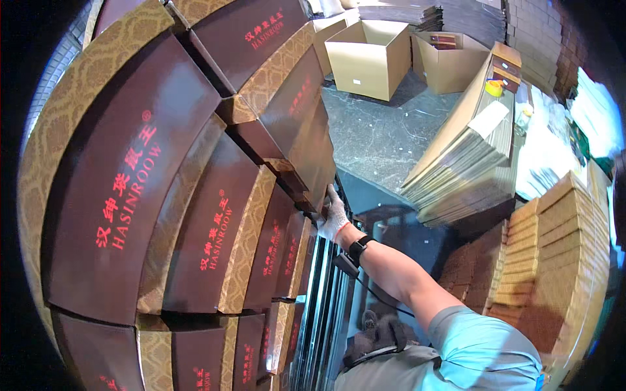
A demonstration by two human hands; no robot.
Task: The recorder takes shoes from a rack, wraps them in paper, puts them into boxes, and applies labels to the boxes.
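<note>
My right hand (332, 218), in a white knitted glove with a red-orange cuff, is at the near lower corner of a dark brown gift box (306, 153) in a tall stack. One finger lies along the box's side, and the others curl at its edge, partly hidden. A black watch (360, 247) is on that wrist. Around it, more brown boxes (212, 241) with gold patterned bands and red lettering are piled in rows. My left hand is not in view.
Dark metal rails (317, 293) run beside the stack. Across the grey floor (372, 127) stand an open cardboard carton (368, 58) and another carton (450, 65). To the right are flat cardboard sheets (463, 156) with a yellow tape roll (494, 88) on top, and stacked tan boxes (554, 241).
</note>
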